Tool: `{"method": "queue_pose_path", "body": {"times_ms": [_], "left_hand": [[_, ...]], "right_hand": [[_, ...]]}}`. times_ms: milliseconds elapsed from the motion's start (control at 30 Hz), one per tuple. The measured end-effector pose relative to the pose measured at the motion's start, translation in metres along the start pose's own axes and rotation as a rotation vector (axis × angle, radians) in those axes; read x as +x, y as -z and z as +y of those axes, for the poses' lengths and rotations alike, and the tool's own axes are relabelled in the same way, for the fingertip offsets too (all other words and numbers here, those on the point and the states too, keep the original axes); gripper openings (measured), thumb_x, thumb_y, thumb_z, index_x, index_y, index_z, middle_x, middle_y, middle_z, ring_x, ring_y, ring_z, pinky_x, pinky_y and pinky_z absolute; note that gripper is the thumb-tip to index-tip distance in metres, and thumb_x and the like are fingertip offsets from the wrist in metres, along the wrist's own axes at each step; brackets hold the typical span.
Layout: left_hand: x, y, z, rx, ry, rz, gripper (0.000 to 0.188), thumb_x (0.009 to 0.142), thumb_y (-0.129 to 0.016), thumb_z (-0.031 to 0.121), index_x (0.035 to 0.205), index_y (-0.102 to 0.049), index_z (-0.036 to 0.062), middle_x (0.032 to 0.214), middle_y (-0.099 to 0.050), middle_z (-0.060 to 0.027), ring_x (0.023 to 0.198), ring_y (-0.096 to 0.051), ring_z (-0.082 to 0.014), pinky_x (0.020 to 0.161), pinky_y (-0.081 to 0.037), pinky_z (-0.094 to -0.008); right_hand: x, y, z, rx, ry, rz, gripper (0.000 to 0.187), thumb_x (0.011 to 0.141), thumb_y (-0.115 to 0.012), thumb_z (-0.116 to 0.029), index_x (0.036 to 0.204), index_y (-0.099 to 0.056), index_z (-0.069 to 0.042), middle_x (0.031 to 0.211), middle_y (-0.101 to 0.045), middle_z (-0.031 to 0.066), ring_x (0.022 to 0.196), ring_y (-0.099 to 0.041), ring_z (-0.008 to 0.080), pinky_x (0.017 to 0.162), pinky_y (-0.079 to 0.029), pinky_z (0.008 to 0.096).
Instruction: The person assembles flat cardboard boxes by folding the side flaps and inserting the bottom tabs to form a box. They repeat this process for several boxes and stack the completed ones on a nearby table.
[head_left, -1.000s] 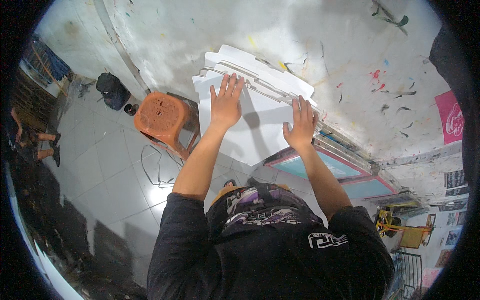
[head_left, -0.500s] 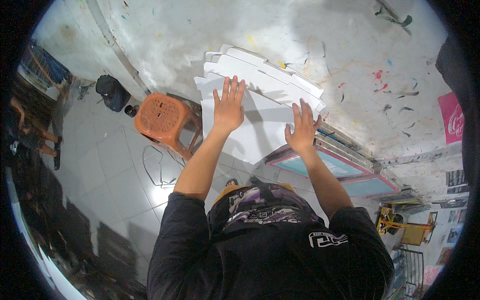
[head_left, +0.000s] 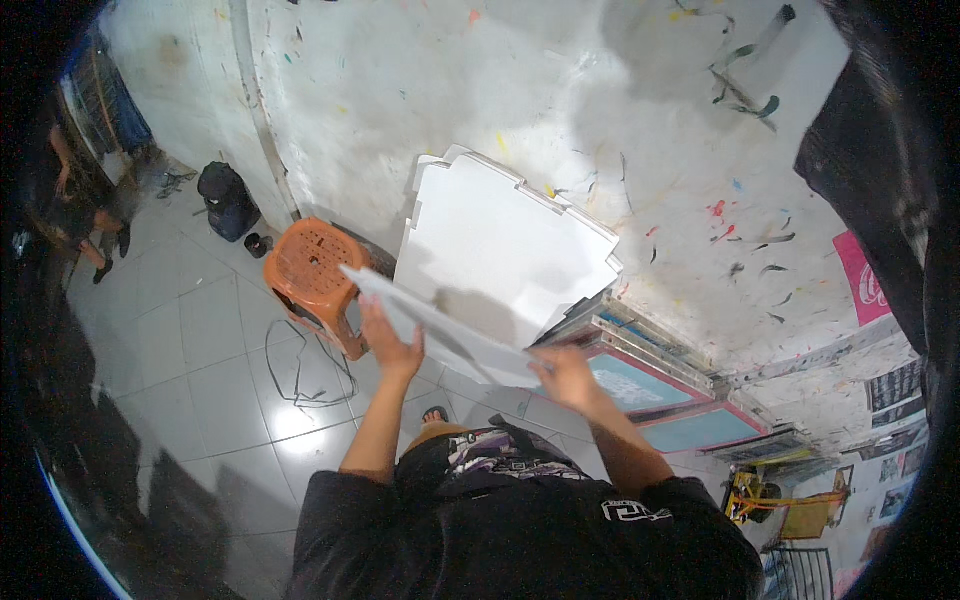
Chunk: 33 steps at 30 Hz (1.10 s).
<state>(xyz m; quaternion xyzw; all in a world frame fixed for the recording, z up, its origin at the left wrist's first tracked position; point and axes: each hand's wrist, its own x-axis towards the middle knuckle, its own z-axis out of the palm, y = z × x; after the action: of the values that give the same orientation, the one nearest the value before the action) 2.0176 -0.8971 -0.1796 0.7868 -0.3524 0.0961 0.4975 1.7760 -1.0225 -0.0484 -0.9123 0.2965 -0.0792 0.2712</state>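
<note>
- At far left, a person [head_left: 75,215] is seen standing on the grey tiled floor [head_left: 190,370], dimly lit, details not readable.
- Near the wall base, a dark bag [head_left: 226,200] is set on the floor, w/ a small dark object just beside it.
- Right of that, an orange plastic stool [head_left: 312,275] is placed by the wall; a loop of thin cable [head_left: 300,365] is laid on the tiles in front of it.
- Left hand [head_left: 388,345] is raised, fingers closed on the left edge of a white sheet [head_left: 440,330], thumb side under it.
- The white sheet is held tilted betw. both hands, clear of the stack, its left end higher and over the stool's edge.
- Behind it, a stack of white boards [head_left: 505,250] is leaned vs. the paint-splattered wall [head_left: 640,120].
- Right hand [head_left: 565,378] is gripped on the sheet's lower right end; finger detail partly hidden by the sheet.
- At right, framed screens w/ blue panels [head_left: 650,395] are leaned along the wall base, touching the board stack's lower corner.
- Lower right, a yellow item [head_left: 750,495] is seen, too small to tell.
</note>
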Motion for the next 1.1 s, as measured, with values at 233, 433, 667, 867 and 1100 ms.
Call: {"method": "queue_pose_path", "body": {"times_ms": [233,433,667,867,1100], "left_hand": [[-0.102,0.059,-0.083,0.001,0.635,-0.195,0.109,0.054,-0.083,0.016,0.138,-0.017,-0.0028,0.14,-0.027,-0.0239,0.13,-0.029,-0.0357,0.108,-0.024,-0.0366],[-0.143,0.091,-0.1,-0.449,0.221,-0.474,0.061,0.07,-0.073,0.014,0.121,-0.044,-0.0022,0.116,-0.051,-0.0171,0.106,-0.05,-0.0266,0.093,-0.038,-0.035],[-0.261,0.09,0.12,-0.297,-0.222,-1.337,0.025,0.079,-0.068,0.021,0.094,-0.066,0.0011,0.081,-0.067,-0.014,0.078,-0.064,-0.0271,0.072,-0.049,-0.0357],[-0.441,0.115,0.32,-0.585,-0.857,-1.38,0.027,0.087,-0.054,0.021,0.096,-0.064,-0.0023,0.081,-0.064,-0.022,0.071,-0.061,-0.04,0.062,-0.047,-0.0416],[-0.577,0.144,0.47,-0.788,-0.968,-1.447,0.029,0.089,-0.048,0.014,0.111,-0.059,-0.0019,0.09,-0.064,-0.0239,0.079,-0.063,-0.0378,0.068,-0.048,-0.042]], "right_hand": [[-0.111,0.013,-0.039,0.071,0.114,-0.055,0.023,0.08,-0.058,-0.013,0.1,-0.065,-0.005,0.089,-0.065,0.0174,0.079,-0.062,0.0364,0.071,-0.05,0.0407],[-0.293,0.094,-0.05,0.211,0.059,0.148,0.022,0.073,-0.066,-0.001,0.094,-0.068,-0.007,0.087,-0.068,0.0121,0.08,-0.066,0.0291,0.071,-0.051,0.0379],[-0.593,0.073,-0.066,-0.528,-0.866,1.193,0.047,0.074,-0.068,-0.009,0.119,-0.055,-0.014,0.126,-0.049,0.0158,0.116,-0.047,0.0329,0.098,-0.037,0.0421],[-0.758,-0.136,-0.122,0.081,-1.732,1.191,0.062,0.076,-0.069,-0.035,0.128,-0.048,-0.007,0.121,-0.056,0.0165,0.106,-0.055,0.0308,0.091,-0.043,0.0389],[-0.708,-0.186,-0.105,0.711,-1.288,0.929,0.088,0.07,-0.074,-0.041,0.14,-0.029,-0.01,0.132,-0.045,0.0191,0.119,-0.047,0.031,0.098,-0.04,0.0378]]}}
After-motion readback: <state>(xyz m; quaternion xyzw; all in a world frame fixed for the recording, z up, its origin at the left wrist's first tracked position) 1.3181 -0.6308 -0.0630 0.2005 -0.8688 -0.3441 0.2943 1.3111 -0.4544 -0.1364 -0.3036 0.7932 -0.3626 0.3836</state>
